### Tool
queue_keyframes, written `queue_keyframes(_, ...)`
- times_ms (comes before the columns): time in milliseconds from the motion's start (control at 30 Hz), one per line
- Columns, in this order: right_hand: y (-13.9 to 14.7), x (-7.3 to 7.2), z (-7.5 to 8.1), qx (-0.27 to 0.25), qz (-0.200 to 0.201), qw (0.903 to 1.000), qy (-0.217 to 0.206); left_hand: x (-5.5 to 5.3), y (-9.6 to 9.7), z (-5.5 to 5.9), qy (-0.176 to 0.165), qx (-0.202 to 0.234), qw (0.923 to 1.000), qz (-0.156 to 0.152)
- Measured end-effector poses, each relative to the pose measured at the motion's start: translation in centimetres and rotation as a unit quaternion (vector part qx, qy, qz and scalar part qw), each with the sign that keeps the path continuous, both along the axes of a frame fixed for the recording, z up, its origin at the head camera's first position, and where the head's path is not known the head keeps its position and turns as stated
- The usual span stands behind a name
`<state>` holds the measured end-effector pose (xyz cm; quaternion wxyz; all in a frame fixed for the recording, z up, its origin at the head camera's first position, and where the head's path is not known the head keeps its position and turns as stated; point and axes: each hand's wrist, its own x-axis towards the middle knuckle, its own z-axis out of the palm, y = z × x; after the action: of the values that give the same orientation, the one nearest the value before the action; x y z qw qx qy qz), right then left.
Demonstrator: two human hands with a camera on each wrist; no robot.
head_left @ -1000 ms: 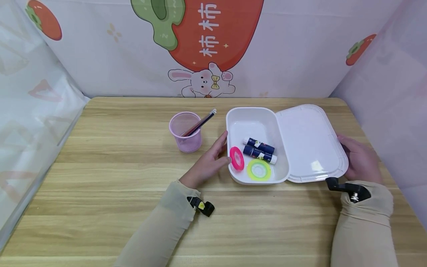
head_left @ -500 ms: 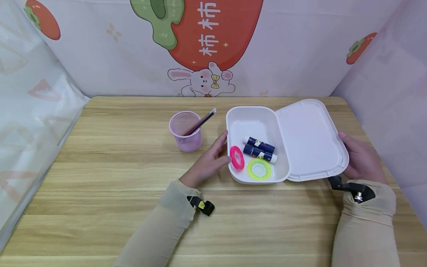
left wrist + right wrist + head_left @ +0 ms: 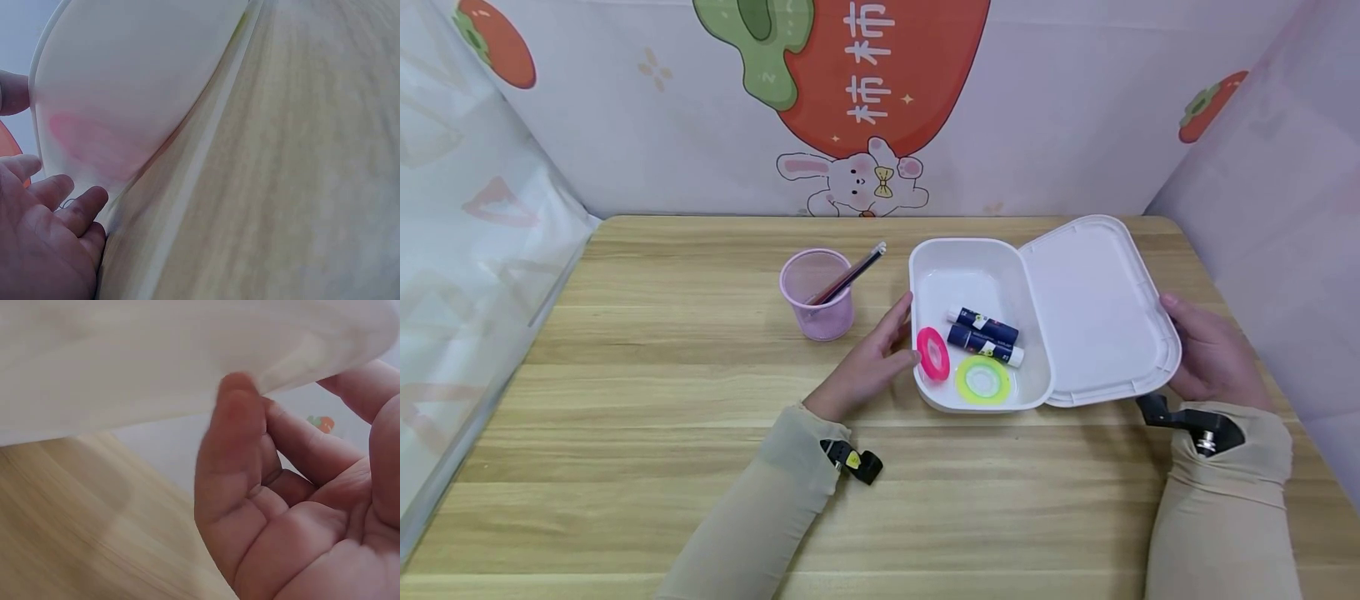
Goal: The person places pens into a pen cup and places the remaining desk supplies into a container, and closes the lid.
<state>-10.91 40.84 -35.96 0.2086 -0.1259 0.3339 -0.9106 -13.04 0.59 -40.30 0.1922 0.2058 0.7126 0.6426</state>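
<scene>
Right hand (image 3: pixel 1213 358) fingers are curling under the lid (image 3: pixel 1093 308), tilting it up. Left hand (image 3: pixel 868 362), fingers relaxed, is resting against the smooth white box (image 3: pixel 925 275). Pink mesh cup (image 3: pixel 816 296) is sitting left on the wooden worktop (image 3: pixel 625 400).

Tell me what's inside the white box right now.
Inside the white box: two glue sticks, a pink tape ring against the left wall, a yellow-green tape ring. The near wall hides the front floor edge.

Left hand (image 3: pixel 867 364) flat, fingers straight; right hand (image 3: pixel 1213 354) fingers curled.
</scene>
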Motion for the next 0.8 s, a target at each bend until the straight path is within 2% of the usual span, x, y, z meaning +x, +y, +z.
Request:
queue_keyframes(200,-0.8,-0.2,0.6,0.002,0.001,1.0,-0.006,-0.1,-0.2,-0.2,0.01,-0.002,0.9999,0.003)
queue_keyframes(367,-1.4,-0.3,1.1,-0.004,-0.025,0.9995,-0.018,0.3,-0.5,1.0,-0.003,0.004,0.9999,-0.009)
queue_keyframes(533,-2.1,0.0,2.2,-0.003,-0.085,0.9961,-0.023,0.9,-0.7,2.8,-0.014,0.004,0.9997,-0.018)
queue_keyframes(700,-3.2,0.4,3.5,0.019,-0.153,0.988,-0.017,0.9,-0.5,2.8,-0.002,0.001,0.9998,-0.021)
queue_keyframes(800,-4.0,0.5,4.4,0.078,-0.186,0.9792,-0.018,0.8,-0.4,2.7,-0.002,-0.006,0.9998,-0.021)
